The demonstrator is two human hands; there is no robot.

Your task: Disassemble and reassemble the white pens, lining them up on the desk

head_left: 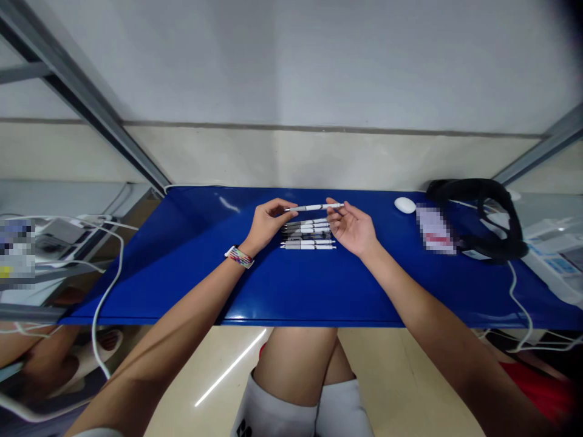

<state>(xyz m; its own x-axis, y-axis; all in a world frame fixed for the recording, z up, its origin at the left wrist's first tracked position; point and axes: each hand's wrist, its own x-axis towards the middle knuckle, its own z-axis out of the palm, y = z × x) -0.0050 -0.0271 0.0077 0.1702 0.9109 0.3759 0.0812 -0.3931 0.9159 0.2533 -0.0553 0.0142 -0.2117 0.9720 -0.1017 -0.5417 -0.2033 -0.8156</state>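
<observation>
A white pen (314, 207) with a grey section and dark marks lies level between my two hands, just beyond a stack of similar pens. My left hand (269, 223) pinches its tip end between thumb and fingers. At the other end, my right hand (353, 226) grips the pen with its fingertips, palm turned up. Nearer to me, several white and grey pens (307, 245) lie side by side on the blue tabletop (277, 288), their tips pointing left. My right fingers hide the far ends of some of them. A patterned band circles my left wrist.
To the right are a white mouse-like object (405, 205), a blurred pink packet (435, 229) and a black strap-like headset (503, 212). White cables (121, 261) hang at the left edge. Grey metal posts (104, 115) flank the table, and a wall stands behind.
</observation>
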